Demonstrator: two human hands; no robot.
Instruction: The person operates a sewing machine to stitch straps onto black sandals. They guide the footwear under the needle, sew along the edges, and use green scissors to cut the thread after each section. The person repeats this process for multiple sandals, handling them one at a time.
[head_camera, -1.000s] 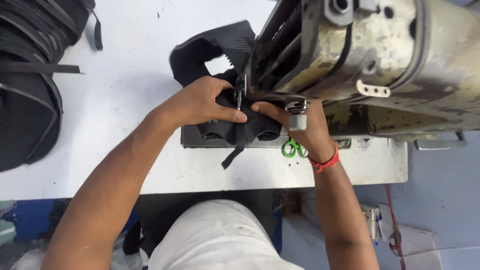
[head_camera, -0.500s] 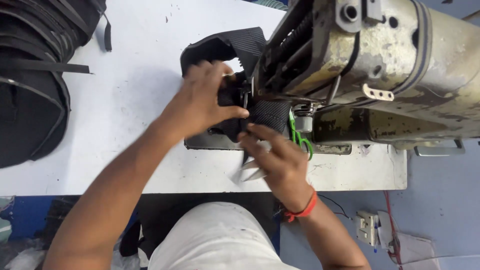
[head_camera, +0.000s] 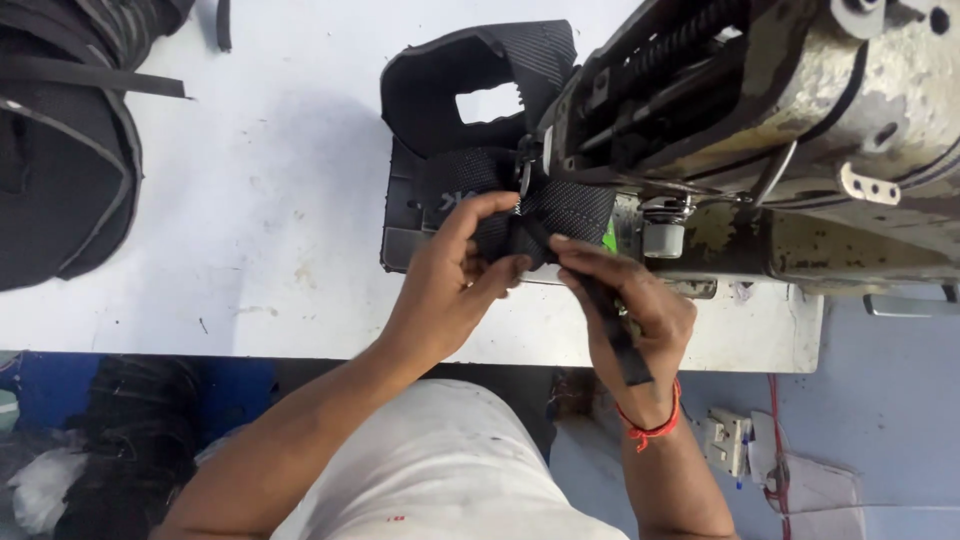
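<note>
Both hands have slid nearer the table edge (head_camera: 300, 345): left hand (head_camera: 455, 275) pinches the black webbing piece (head_camera: 500, 205), right hand (head_camera: 630, 310) grips its strap (head_camera: 612, 335), with open tabletop leftward.

Bare forearms, no sleeves visible. Red thread band (head_camera: 652, 425) tied round the wrist of the right hand (head_camera: 630, 310). Left hand (head_camera: 450, 280) wears nothing. White shirt (head_camera: 440, 470) with small red specks.
</note>
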